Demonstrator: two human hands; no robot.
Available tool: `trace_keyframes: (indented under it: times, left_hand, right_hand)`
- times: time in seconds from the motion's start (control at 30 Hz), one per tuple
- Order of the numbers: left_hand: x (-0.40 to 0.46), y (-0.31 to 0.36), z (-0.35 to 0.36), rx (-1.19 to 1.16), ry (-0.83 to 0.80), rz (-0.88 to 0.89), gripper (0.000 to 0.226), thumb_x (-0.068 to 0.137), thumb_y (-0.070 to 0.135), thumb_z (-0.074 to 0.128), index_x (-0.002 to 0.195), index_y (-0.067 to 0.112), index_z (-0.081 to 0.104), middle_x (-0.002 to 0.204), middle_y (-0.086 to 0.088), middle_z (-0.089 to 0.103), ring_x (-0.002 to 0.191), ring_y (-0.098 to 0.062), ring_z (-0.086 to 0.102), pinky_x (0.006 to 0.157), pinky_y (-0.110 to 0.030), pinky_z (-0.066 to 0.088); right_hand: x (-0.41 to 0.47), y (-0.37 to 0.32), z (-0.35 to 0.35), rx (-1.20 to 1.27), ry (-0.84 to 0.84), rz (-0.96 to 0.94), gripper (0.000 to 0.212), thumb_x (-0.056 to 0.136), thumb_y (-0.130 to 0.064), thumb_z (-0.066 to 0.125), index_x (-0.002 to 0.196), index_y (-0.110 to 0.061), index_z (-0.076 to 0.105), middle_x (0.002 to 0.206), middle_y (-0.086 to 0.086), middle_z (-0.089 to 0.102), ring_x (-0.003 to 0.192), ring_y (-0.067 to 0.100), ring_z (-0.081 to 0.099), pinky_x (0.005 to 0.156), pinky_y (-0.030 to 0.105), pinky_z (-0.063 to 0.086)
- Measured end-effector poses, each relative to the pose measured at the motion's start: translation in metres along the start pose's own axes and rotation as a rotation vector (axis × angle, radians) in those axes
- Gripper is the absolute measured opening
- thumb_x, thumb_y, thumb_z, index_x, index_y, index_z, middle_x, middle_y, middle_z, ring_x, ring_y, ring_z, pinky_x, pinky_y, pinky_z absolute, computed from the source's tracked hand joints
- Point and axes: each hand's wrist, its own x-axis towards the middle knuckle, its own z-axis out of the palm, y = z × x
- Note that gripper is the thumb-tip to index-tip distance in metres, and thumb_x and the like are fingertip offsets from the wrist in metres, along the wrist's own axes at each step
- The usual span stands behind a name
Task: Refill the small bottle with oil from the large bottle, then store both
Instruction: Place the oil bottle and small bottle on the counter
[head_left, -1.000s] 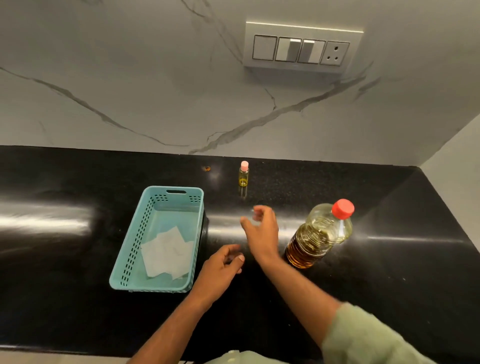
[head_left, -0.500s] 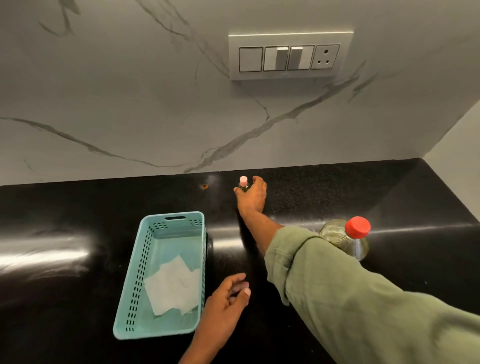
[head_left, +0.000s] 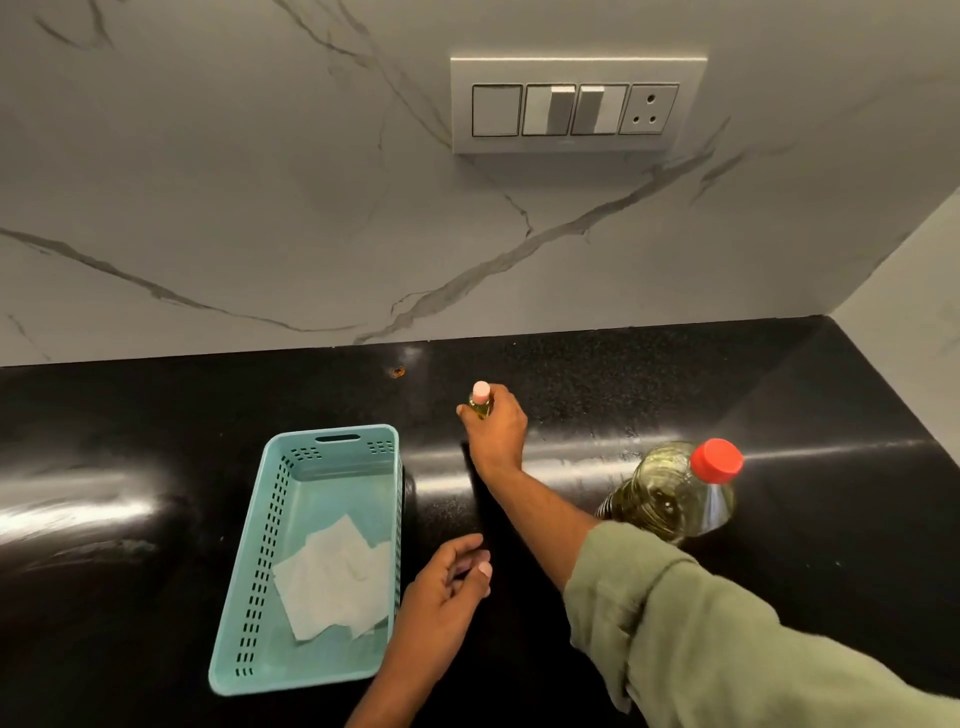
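Observation:
The small bottle (head_left: 480, 399), clear with yellow oil and a pink cap, stands far back on the black counter (head_left: 779, 395). My right hand (head_left: 496, 434) reaches out and grips it around the body; only the cap and neck show. The large oil bottle (head_left: 675, 491), clear with a red cap, stands to the right, partly behind my green sleeve. My left hand (head_left: 447, 592) hovers low over the counter near the basket, fingers loosely curled, holding nothing.
A teal plastic basket (head_left: 249, 597) with white paper napkins (head_left: 335, 584) inside sits at the left. A marble wall with a switch panel (head_left: 576, 106) rises behind the counter. A small orange speck (head_left: 398, 371) lies near the wall.
My right hand reached from beside the large bottle to the back of the counter and closed around the small bottle. The left hand stayed near the basket.

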Motion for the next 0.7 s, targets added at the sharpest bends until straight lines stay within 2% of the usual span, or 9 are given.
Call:
trace_keyframes:
  times: [0.13, 0.23, 0.43, 0.7]
  left_hand:
    - [-0.004, -0.003, 0.001, 0.007, 0.052, 0.019, 0.028, 0.099, 0.021, 0.062, 0.124, 0.033, 0.062, 0.112, 0.012, 0.073, 0.089, -0.007, 0.073, 0.085, -0.024, 0.055]
    - [-0.011, -0.005, 0.004, 0.024, 0.069, 0.033, 0.029, 0.099, 0.018, 0.061, 0.124, 0.032, 0.061, 0.113, 0.012, 0.072, 0.089, -0.008, 0.073, 0.09, -0.031, 0.057]
    - [-0.027, -0.01, 0.013, 0.036, 0.094, 0.046, 0.03, 0.097, 0.01, 0.061, 0.12, 0.029, 0.061, 0.112, 0.01, 0.072, 0.087, -0.008, 0.073, 0.089, -0.032, 0.057]
    - [-0.049, -0.02, 0.02, 0.123, 0.108, 0.028, 0.033, 0.097, 0.02, 0.06, 0.126, 0.035, 0.057, 0.117, 0.018, 0.066, 0.085, 0.002, 0.07, 0.091, -0.035, 0.056]
  right_hand:
    - [-0.052, 0.018, -0.025, 0.01, -0.08, -0.097, 0.028, 0.084, -0.02, 0.081, 0.108, -0.019, 0.067, 0.102, -0.004, 0.061, 0.094, 0.011, 0.056, 0.08, 0.023, 0.04]
    - [-0.089, 0.033, -0.043, -0.022, -0.136, -0.134, 0.029, 0.081, -0.022, 0.083, 0.105, -0.023, 0.067, 0.1, -0.008, 0.059, 0.091, 0.007, 0.055, 0.079, 0.024, 0.046]
    - [-0.125, 0.047, -0.061, -0.074, -0.202, -0.201, 0.034, 0.084, -0.022, 0.081, 0.116, -0.023, 0.069, 0.106, -0.009, 0.062, 0.096, 0.004, 0.057, 0.085, 0.02, 0.048]
    - [-0.134, 0.051, -0.063, -0.136, -0.215, -0.242, 0.034, 0.086, -0.018, 0.079, 0.118, -0.017, 0.069, 0.108, -0.002, 0.064, 0.098, 0.011, 0.059, 0.087, 0.026, 0.049]
